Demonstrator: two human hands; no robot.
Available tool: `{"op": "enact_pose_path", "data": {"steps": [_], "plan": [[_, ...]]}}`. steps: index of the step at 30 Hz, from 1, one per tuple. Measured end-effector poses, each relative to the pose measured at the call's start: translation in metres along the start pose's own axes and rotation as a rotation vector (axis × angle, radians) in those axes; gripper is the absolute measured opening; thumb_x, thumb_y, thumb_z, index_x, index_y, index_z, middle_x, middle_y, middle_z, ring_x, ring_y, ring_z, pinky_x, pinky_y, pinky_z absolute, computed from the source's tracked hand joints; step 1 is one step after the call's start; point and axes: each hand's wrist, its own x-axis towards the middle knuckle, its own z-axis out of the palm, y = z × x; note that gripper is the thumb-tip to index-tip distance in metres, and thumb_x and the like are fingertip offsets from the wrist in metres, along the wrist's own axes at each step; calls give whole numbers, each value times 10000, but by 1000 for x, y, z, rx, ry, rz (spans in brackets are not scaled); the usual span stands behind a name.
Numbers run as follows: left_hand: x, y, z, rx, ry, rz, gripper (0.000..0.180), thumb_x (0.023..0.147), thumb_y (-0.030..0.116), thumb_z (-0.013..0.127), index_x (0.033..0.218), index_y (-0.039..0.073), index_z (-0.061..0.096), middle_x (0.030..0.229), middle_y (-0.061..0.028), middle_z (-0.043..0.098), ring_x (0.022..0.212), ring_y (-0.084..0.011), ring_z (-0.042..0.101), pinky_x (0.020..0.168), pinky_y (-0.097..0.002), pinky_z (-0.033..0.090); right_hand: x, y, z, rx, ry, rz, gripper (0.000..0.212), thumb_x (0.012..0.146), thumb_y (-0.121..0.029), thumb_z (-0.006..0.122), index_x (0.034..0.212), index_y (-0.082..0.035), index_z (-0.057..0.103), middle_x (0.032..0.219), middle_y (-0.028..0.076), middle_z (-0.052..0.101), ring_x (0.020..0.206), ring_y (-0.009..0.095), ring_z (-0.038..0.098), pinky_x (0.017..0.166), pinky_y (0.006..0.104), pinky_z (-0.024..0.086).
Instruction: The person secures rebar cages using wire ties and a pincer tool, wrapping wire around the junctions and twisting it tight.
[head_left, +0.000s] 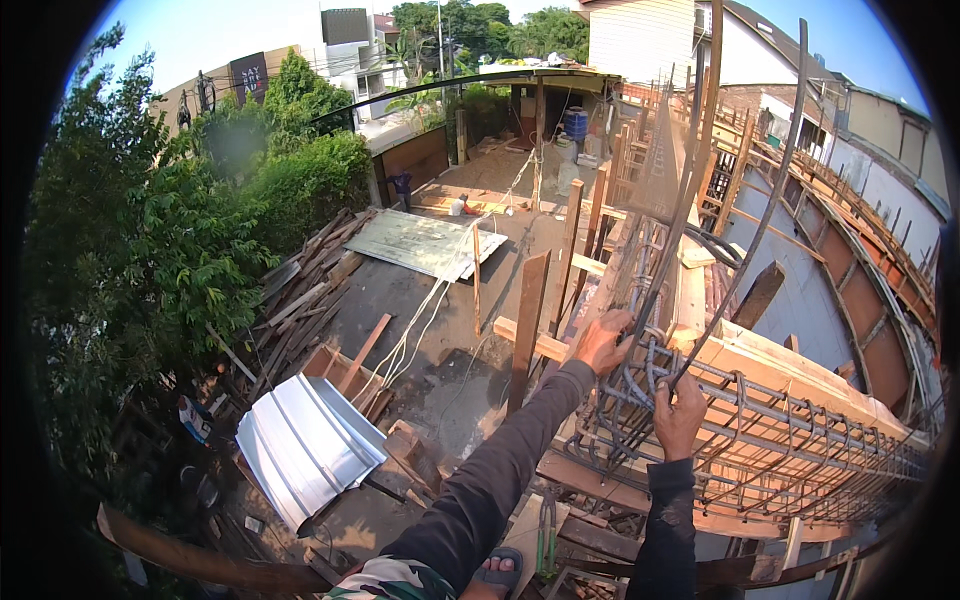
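"Rebar cage (790, 432): where did it sit?"

"4 o'clock, inside timber formwork (800, 368). Bent bar ends lay between the two hands; the rest ran off past the right hand, toward its 4 o'clock."

"Any writing?"

"Dark sign (250, 75) on a building, between 10 and 11, pale lettering. Print on the white-and-blue bag (195, 420) at 8: too small to tell."

"Obstructions?"

"Timber post (527, 330) just left of the left hand, at its 9 o'clock. Tall upright bar (700, 130) at 2. White curved sheets (310, 450) between 7 and 8, timber pile (310, 300) at 9, flat panel (425, 243) between 10 and 11, blue drum (576, 122) at 1. Sandalled foot (500, 570) at 6."

"Grip?"

"Right hand (680, 418): fingers closed round a thin dark rod (681, 374); couldn't tell bar from tool. Left hand (601, 343): against bars at the cage's top, fingers half bent, partly hidden; couldn't tell if it gripped."
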Motion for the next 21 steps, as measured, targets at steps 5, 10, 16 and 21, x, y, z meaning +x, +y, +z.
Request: {"op": "enact_pose_path", "data": {"steps": [5, 10, 16, 21], "plan": [[0, 9, -1, -32, -30, -68, 288, 751, 48, 691, 1016, -15, 595, 961, -191, 625, 915, -394, 601, 786, -434, 489, 0, -5, -5, 1, -22, 34, 78, 793, -47, 628, 844, 9, 610, 852, 170, 613, 758, 347, 614, 692, 388, 483], [-4, 9, 1, -29, -12, -49, 263, 773, 84, 697, 999, -13, 606, 938, -183, 622, 885, -372, 602, 781, -424, 481, 0, -7, -5, 3, -2, 41, 64, 797, -31, 620, 850, 4, 622, 800, 145, 631, 748, 303, 639, 707, 361, 490], [-5, 7, 4, 49, 91, -9, 237, 800, 101, 681, 997, -12, 614, 912, -153, 618, 840, -322, 613, 755, -378, 488, 0, -9, -3, -28, 22, 12, 64, 789, -15, 618, 852, -1, 621, 783, 129, 629, 713, 281, 638, 678, 353, 493], [-2, 11, 0, -8, -1, -83, 278, 806, 120, 691, 1039, -16, 622, 986, -165, 636, 897, -320, 623, 791, -384, 493, 5, -13, -3, -23, 27, 21, 62, 791, -11, 616, 852, 0, 618, 780, 132, 625, 700, 283, 630, 665, 360, 485]]}}
